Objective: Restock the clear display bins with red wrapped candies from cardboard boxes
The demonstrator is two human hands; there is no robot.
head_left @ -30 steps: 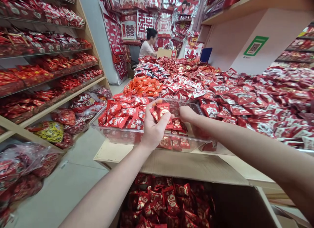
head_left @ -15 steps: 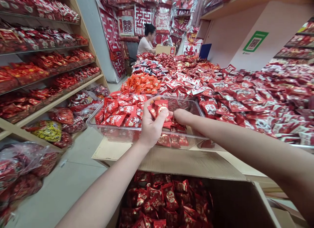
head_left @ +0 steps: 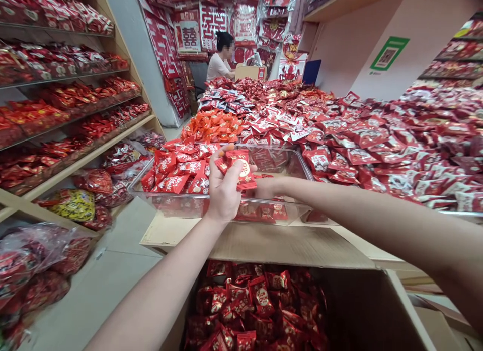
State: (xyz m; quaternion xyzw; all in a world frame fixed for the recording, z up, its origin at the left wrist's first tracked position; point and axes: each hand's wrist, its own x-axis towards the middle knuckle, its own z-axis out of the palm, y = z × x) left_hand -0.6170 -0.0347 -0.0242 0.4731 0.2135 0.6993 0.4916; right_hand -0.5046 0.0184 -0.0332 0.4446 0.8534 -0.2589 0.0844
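Observation:
My left hand (head_left: 225, 190) is closed on red candy packets (head_left: 245, 170), held upright above the middle of a clear plastic bin (head_left: 302, 165). My right hand (head_left: 266, 187) reaches down into the bin just right of the left one; its fingers are largely hidden behind the held packets and the bin's rim. Red packets with white lettering (head_left: 177, 167) fill the bin's left part, and a few lie low in its middle. Below the bin, an open cardboard box (head_left: 294, 248) holds many shiny red packets (head_left: 260, 295).
Piles of red packets (head_left: 362, 134) cover the display behind and right. Orange packets (head_left: 211, 125) lie behind the bin. Shelves (head_left: 75, 112) and bagged goods (head_left: 75, 205) stand left. A person (head_left: 219, 64) sits at the back beside a small box (head_left: 251, 72).
The view has shifted slightly. My left hand and its packets sit a little further left, with the front packet turned more toward the camera. My right hand has moved lower and left in the bin.

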